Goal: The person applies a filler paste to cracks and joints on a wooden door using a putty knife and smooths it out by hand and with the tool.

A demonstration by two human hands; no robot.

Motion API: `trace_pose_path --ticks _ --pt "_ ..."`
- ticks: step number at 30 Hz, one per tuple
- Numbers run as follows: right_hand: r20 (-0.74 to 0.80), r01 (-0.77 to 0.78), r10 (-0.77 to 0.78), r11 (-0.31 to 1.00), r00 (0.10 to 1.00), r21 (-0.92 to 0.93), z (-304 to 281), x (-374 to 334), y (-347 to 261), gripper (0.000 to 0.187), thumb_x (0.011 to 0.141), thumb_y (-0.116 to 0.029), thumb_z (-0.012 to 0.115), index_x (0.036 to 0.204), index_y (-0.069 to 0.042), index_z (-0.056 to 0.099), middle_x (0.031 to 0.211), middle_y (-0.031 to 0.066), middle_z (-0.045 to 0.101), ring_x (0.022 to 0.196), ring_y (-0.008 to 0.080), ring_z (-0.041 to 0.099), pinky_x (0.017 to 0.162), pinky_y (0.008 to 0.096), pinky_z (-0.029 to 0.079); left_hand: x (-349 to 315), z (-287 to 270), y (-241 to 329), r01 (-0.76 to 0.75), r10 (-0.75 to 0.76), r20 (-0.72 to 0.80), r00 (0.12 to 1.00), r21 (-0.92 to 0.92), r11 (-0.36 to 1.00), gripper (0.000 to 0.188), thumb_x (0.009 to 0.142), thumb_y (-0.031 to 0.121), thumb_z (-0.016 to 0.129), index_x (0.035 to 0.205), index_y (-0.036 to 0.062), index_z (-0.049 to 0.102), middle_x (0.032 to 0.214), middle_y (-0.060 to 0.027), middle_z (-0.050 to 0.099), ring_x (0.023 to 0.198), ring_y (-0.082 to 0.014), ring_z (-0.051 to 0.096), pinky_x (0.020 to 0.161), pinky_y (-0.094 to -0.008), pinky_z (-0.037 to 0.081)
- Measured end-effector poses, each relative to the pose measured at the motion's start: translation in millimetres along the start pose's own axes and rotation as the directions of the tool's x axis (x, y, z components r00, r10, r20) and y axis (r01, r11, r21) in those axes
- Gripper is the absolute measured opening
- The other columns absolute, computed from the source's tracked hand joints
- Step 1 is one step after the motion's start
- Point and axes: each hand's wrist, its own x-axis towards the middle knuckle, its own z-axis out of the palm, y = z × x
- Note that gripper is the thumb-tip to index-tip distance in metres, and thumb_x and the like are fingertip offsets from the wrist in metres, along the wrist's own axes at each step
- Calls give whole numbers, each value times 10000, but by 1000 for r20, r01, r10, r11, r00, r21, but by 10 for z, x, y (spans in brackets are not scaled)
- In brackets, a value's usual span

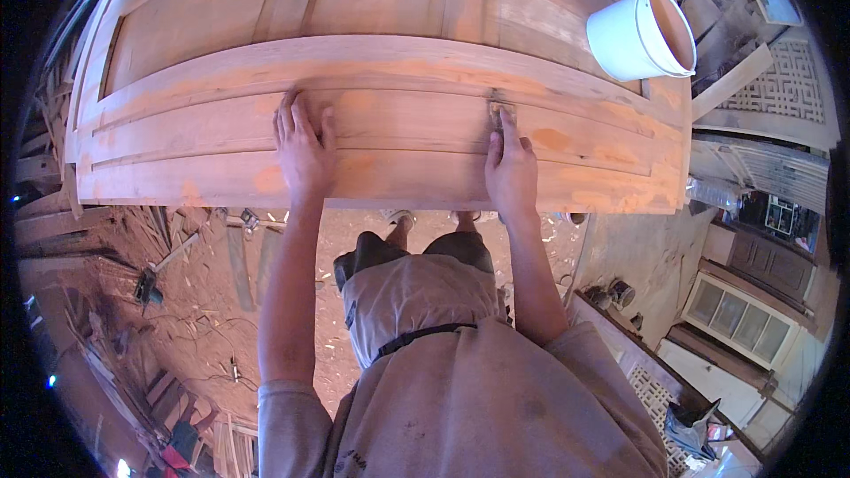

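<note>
In front of me lies a wide panelled wooden door (398, 119), pale brown with orange filler-like patches and long grooves. My left hand (305, 142) rests on its near rail, fingers slightly bent and apart, with nothing in them. Farther right, my right hand (512, 164) is closed on a small flat squarish piece (502, 111), dark and smudged; its exact kind does not show. The index finger stretches over this piece and presses it to the wood beside a groove. Dark smudges mark the wood just beyond it.
A white bucket (620, 35) lies tipped on the door's far right, its mouth facing right. Wood shavings and cables litter the brown floor (208, 323) below. Scrap wood (53, 204) is piled at left. A framed glazed panel (739, 319) and lattice panels (792, 80) stand at right.
</note>
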Motion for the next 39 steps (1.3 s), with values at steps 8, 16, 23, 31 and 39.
trace_pose_path --ticks 8,16,23,31,39 --pt "-4 -4 4 999 1000 -53 40 36 -44 410 996 -167 530 1404 -125 520 833 262 597 739 431 635 679 526 508 15 -21 28 -4 4 -6 1000 -16 1000 451 980 292 567 1282 -36 496 1351 -218 507 1273 -409 455 1092 -507 344" --pt "18 -2 4 990 1000 -141 157 74 55 435 1004 -182 508 1437 -143 499 863 282 599 737 441 640 686 518 528 -10 41 -36 -12 12 2 1000 -7 1000 473 973 309 577 1289 -34 496 1378 -216 494 1294 -408 442 1113 -502 332" --pt "257 14 46 974 965 -225 -174 -64 56 425 990 -202 532 1411 -142 523 855 282 615 768 442 648 720 504 532 -5 29 -5 11 -11 3 1000 1 1000 480 977 316 563 1294 -38 495 1386 -222 488 1315 -396 433 1140 -499 306" --pt "523 529 -432 848 735 -42 -723 591 102 373 981 -238 573 1351 -190 571 978 197 648 870 403 647 757 485 531 27 -67 78 20 -19 15 1000 -48 999 472 975 288 560 1302 -44 488 1366 -223 498 1289 -401 446 1115 -502 325" --pt "601 703 -524 706 603 -90 -778 948 287 350 955 -217 594 1304 -233 610 1245 77 659 988 321 671 831 451 561 -2 -16 5 -29 29 3 1000 8 1000 498 967 310 574 1313 -40 491 1392 -224 485 1319 -403 432 1134 -509 308"
